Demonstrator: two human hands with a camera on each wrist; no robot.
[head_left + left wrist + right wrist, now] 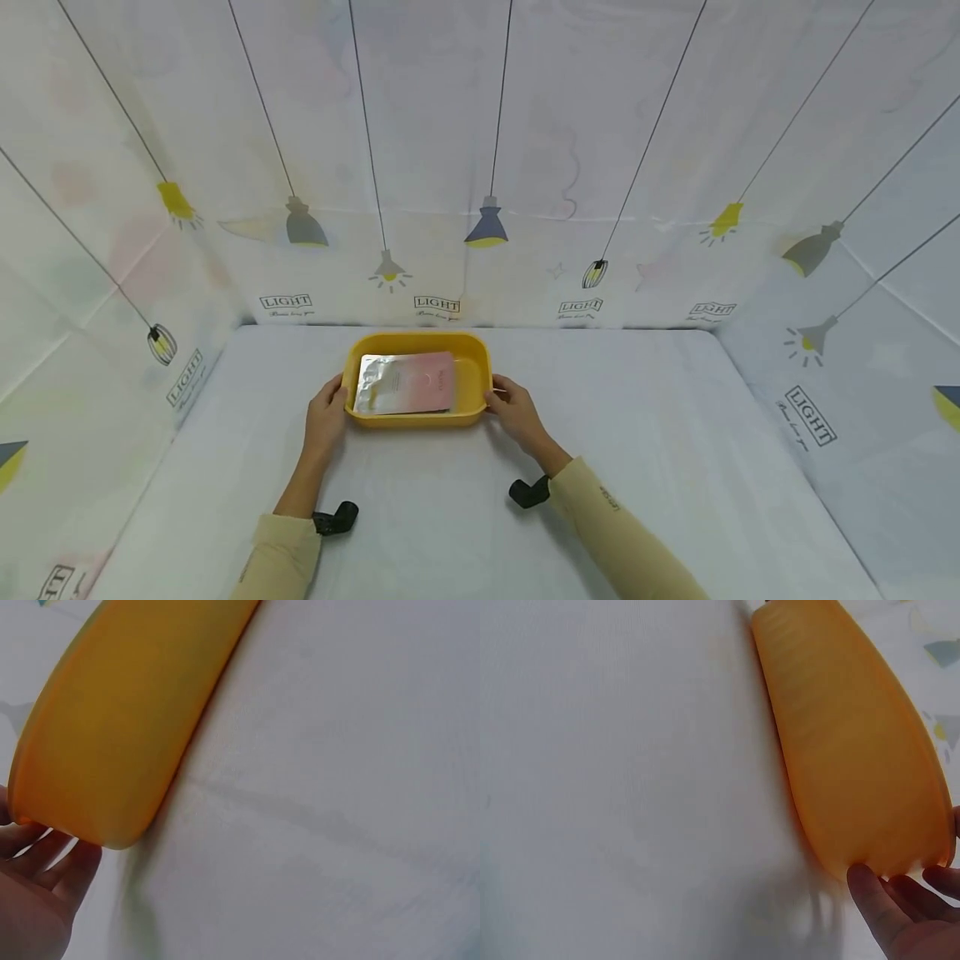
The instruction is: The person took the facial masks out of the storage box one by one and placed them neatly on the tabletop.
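My left hand [326, 421] and right hand [519, 415], fingers clamped on opposite ends, hold a yellow tray [472, 379] containing a packet [411, 383].

Soft, even light fills the head view, leaving a faint shadow on the counter [637, 400] beside the right sleeve [622, 533] and a pale sheen on the foil packet's [405, 383] silver end; the printed backdrop [525, 108] stretches towards the edges. Both wrist views are dimmer, greyer and slightly blurred, with diffuse shadows beside the yellow tray [127, 727].
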